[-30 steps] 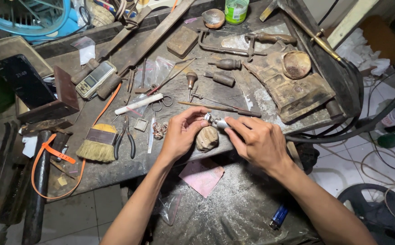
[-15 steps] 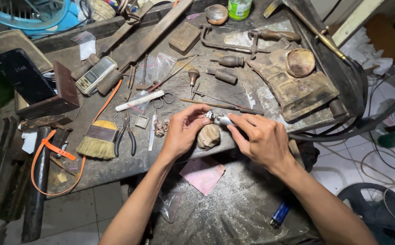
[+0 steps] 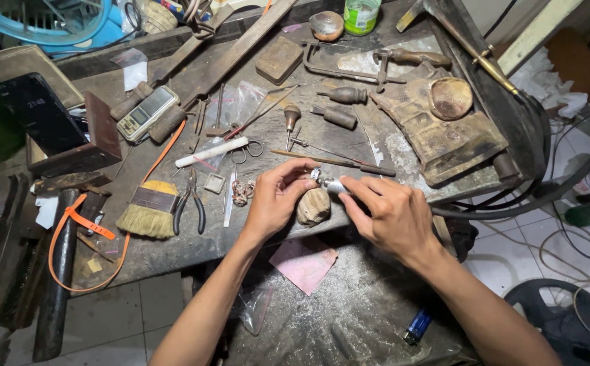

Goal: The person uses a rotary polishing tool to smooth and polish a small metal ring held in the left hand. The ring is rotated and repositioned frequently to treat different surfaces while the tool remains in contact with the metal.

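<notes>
My left hand [image 3: 276, 200] pinches a small shiny metal piece [image 3: 316, 175] at its fingertips, just above a worn wooden peg [image 3: 313, 207] that juts from the bench's front edge. My right hand [image 3: 384, 213] grips a small silver rotary handpiece [image 3: 334, 185] whose tip meets the piece held by the left fingers. Both hands hover close together over the peg at the middle of the workbench [image 3: 173, 247].
Pliers [image 3: 190, 203], a brush [image 3: 147, 210], scissors [image 3: 244, 150], a white tube [image 3: 211, 152], gravers [image 3: 339, 116], a saw frame [image 3: 349, 64], a pocket scale [image 3: 147, 113] and a dark phone [image 3: 37, 112] crowd the bench. A pink paper [image 3: 303, 263] and blue lighter [image 3: 417, 325] lie on the lower tray.
Both hands stay together over the peg; the fingers have shifted only slightly on the small piece and the handpiece.
</notes>
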